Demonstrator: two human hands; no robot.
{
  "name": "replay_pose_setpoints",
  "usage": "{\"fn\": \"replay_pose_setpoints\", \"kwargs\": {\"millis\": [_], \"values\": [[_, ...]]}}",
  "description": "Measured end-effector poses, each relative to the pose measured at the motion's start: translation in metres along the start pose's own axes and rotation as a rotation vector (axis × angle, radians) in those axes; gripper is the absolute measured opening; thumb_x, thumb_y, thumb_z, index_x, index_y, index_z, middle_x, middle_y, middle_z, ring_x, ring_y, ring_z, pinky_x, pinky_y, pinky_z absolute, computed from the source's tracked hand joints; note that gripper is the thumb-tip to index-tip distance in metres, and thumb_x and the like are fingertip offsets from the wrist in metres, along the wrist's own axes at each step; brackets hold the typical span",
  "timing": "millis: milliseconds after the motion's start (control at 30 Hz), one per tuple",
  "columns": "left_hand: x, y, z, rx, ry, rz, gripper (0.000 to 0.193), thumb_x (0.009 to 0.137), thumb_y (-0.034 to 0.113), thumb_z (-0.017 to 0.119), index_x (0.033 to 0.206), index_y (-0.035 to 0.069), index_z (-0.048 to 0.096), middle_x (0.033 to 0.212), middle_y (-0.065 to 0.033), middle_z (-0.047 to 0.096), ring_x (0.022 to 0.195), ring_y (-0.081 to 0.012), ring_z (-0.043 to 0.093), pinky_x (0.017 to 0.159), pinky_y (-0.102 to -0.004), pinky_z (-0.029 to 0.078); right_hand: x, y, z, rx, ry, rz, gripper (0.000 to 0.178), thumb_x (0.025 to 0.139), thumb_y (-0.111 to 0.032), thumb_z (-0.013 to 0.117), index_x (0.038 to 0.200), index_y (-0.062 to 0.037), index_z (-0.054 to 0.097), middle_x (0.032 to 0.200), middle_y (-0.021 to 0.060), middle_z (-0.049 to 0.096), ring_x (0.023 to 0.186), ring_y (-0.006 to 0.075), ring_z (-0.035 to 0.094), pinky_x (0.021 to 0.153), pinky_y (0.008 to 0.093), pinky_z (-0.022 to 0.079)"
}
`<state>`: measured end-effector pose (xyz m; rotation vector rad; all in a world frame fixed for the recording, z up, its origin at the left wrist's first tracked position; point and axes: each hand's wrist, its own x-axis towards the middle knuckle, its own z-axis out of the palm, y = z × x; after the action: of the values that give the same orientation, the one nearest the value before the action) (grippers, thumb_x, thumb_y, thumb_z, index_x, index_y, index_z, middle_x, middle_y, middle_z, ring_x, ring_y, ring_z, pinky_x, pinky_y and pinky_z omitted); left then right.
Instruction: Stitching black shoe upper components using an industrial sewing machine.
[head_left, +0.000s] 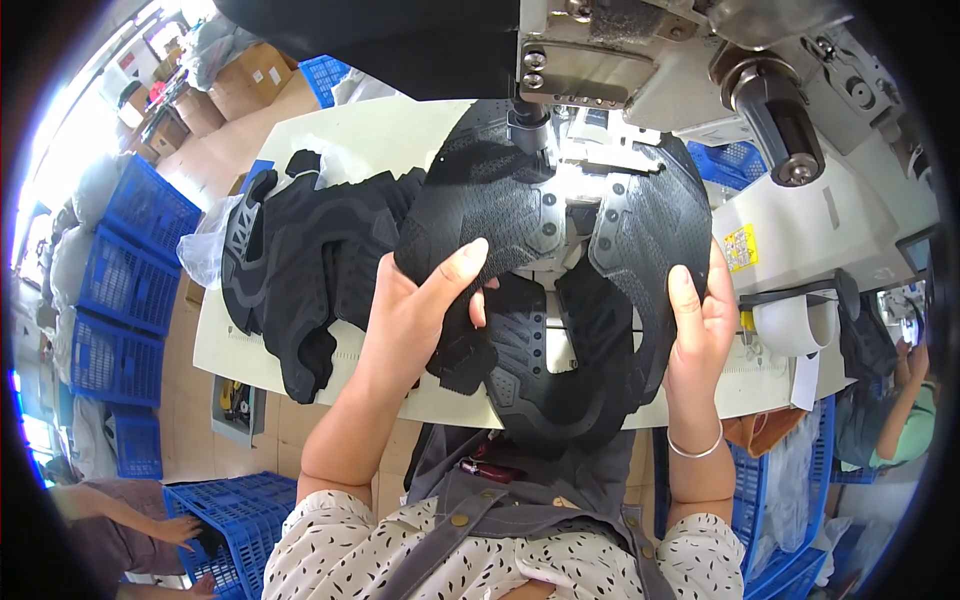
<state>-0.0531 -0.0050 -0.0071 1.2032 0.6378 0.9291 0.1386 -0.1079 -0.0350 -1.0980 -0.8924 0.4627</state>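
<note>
A black shoe upper [465,215] with rows of eyelets lies spread under the head of a sewing machine [585,75]. Its far part reaches beneath the needle bar and presser foot [530,130]. My left hand [425,305] is closed on the upper's left edge, thumb on top and fingers underneath. On the right edge my right hand [703,320] grips it with the thumb up, the other fingers partly hidden. Nearer me, more black upper material [570,400] hangs at the table's front edge; whether it belongs to the same piece I cannot tell.
Several black shoe uppers [340,235] are heaped on the pale table [460,405] to the left. Blue crates [120,290] stand stacked at far left. A person's hand [180,530] reaches to a blue crate [240,520] lower left; another person [905,400] is at far right.
</note>
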Motion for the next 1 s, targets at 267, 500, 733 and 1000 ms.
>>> {"fn": "replay_pose_setpoints", "kwargs": {"millis": [267,500,733,1000], "values": [[0.025,0.006,-0.002,0.115,-0.026,0.095,0.022,0.084,0.016,0.056,0.073,-0.002,0.061,0.06,-0.004,0.057,0.048,-0.0072,0.049,0.047,-0.0196,0.038,0.034,0.007,0.003,0.061,-0.015,-0.006,0.038,0.085,-0.002,0.048,0.121,0.0061,0.043,0.11,0.0092,0.055,0.096,0.012,0.052,0.086,0.0243,0.04],[0.034,0.008,0.0,0.146,0.029,0.039,0.024,0.084,0.021,0.055,0.071,0.001,0.059,0.051,-0.0011,0.052,0.044,-0.0056,0.046,0.042,-0.0185,0.034,0.043,0.008,0.004,0.047,-0.053,-0.004,0.034,0.088,-0.007,0.046,0.12,0.0032,0.044,0.107,0.0071,0.056,0.094,0.0108,0.053,0.084,0.0237,0.042],[0.034,0.011,0.001,0.105,-0.018,0.017,0.022,0.085,0.018,0.055,0.075,-0.001,0.062,0.057,-0.0021,0.056,0.05,-0.0054,0.049,0.046,-0.0193,0.037,0.044,0.008,0.0,0.069,-0.06,0.016,0.035,0.088,-0.006,0.045,0.121,0.003,0.043,0.109,0.0074,0.055,0.096,0.011,0.053,0.086,0.0239,0.041],[0.041,0.012,-0.002,-0.085,0.031,0.054,0.02,0.084,0.013,0.055,0.093,-0.004,0.058,0.074,-0.0066,0.06,0.054,-0.0069,0.053,0.05,-0.0192,0.042,0.048,0.007,0.003,-0.007,-0.023,0.049,0.036,0.087,-0.012,0.051,0.122,-0.0039,0.046,0.078,-0.0046,0.055,0.056,0.001,0.044,0.048,0.0164,0.036]]}}
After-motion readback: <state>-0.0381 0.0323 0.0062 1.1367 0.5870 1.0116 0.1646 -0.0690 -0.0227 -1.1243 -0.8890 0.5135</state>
